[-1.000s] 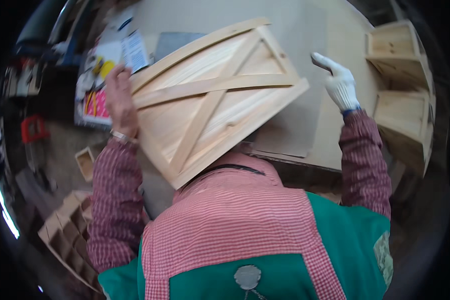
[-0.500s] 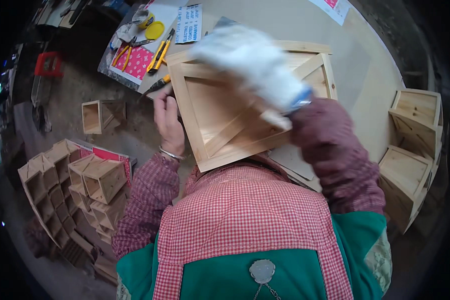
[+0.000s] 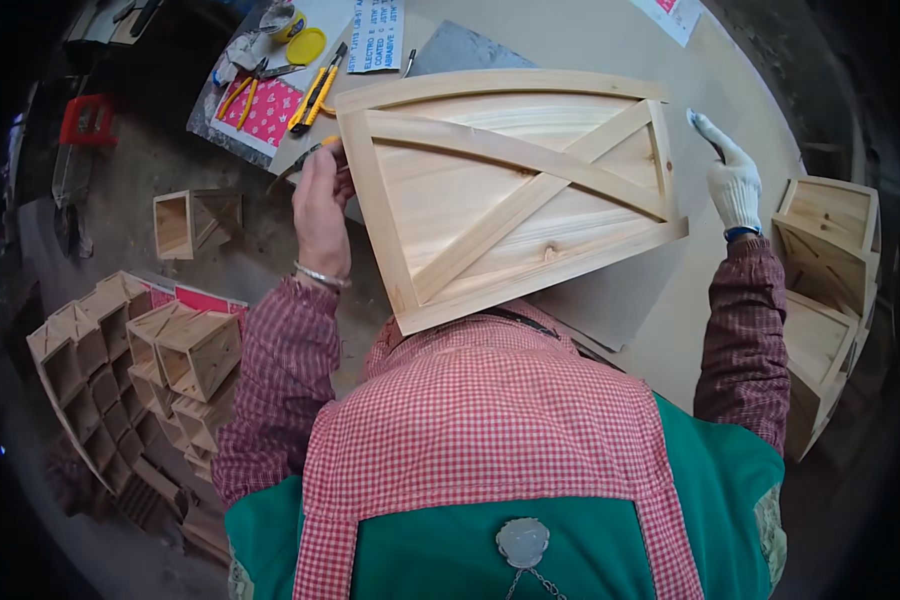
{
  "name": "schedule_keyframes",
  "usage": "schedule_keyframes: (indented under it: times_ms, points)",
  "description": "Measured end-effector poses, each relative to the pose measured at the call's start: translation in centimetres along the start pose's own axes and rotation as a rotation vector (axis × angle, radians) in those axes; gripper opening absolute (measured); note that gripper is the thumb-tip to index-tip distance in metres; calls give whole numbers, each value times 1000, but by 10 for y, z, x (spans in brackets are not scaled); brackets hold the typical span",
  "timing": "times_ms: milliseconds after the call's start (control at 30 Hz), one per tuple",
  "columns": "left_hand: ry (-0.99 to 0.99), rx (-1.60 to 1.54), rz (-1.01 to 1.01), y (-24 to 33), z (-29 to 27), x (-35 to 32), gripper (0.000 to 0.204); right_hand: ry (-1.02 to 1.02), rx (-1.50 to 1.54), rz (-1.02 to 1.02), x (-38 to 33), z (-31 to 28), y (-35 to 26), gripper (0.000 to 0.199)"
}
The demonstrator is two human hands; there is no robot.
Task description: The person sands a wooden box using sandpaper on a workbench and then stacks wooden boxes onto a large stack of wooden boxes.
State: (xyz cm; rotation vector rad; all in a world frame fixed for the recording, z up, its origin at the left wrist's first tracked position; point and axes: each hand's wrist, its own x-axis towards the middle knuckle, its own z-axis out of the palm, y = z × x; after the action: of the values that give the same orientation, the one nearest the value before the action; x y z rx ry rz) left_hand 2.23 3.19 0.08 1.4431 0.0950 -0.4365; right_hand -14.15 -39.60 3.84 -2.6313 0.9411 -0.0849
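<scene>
Above the table, bare left hand grips the wooden panel; gloved right hand open beside it.

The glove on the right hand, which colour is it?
White, with a blue cuff edge; the glove shows clearly in the head view.

Wooden panel on table, between both hands.

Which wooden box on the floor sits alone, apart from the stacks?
The small open box below the left hand. It stands alone on bare floor; the others are packed in the nested pile lower left.
</scene>
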Motion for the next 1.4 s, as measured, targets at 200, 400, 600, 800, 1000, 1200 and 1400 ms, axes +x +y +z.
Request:
schedule_keyframes:
  times_ms: [200,400,600,800,1000,1200,1400]
  points:
    - [24,311,-44,-16,-27,19,33,166,320,-68,-33,23,-52,51]
    - [-18,1250,367,-97,-93,80,41,360,393,-448,-80,59,-74,57]
    - [-92,1742,744,-156,-82,157,49,389,141,-368,-82,72,-82,53]
    - [-222,643,271,-196,-100,245,46,385,100,-387,-80,72,-87,52]
    - [-244,1160,580,-36,-106,164,40,411,163,-368,-84,70,-80,47]
    - [-364,1233,582,112,-84,-34,27,483,137,-381,-85,77,-63,41]
    - [-402,1819,568,132,-90,-133,24,564,66,-366,-84,84,-67,35]
